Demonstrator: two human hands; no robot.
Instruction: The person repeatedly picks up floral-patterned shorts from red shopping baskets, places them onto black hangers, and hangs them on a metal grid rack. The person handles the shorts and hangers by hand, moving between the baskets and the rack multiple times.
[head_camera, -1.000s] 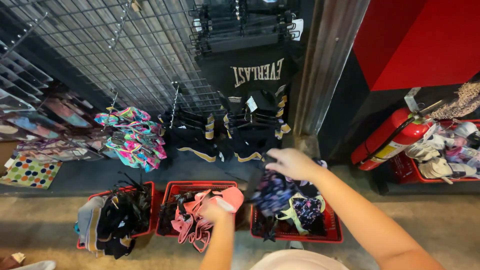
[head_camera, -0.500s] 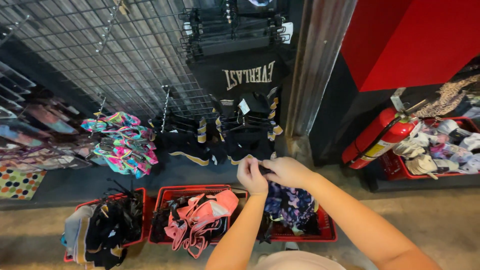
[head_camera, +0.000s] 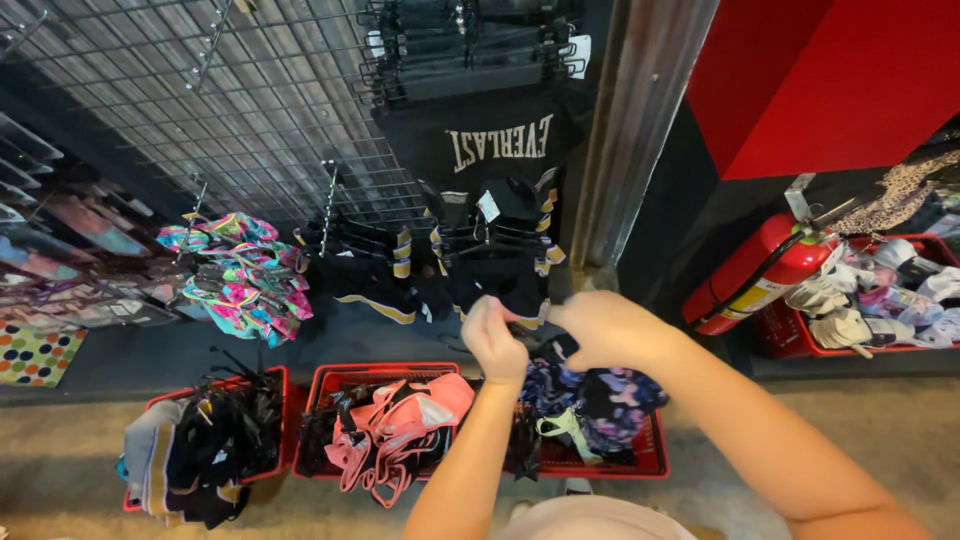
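Clothing shop. Wire grid wall (head_camera: 250, 110) with hooks of hung garments on black hangers (head_camera: 460, 40); red floor baskets (head_camera: 600, 465) heaped with clothing; price tag (head_camera: 487, 206) visible.

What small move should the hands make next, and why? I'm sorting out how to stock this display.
Probably lift the dark hanger toward the hooks on the wire grid. The left hand and right hand pinch it between them, above the red basket of patterned clothes, right below the row of black garments hanging there.
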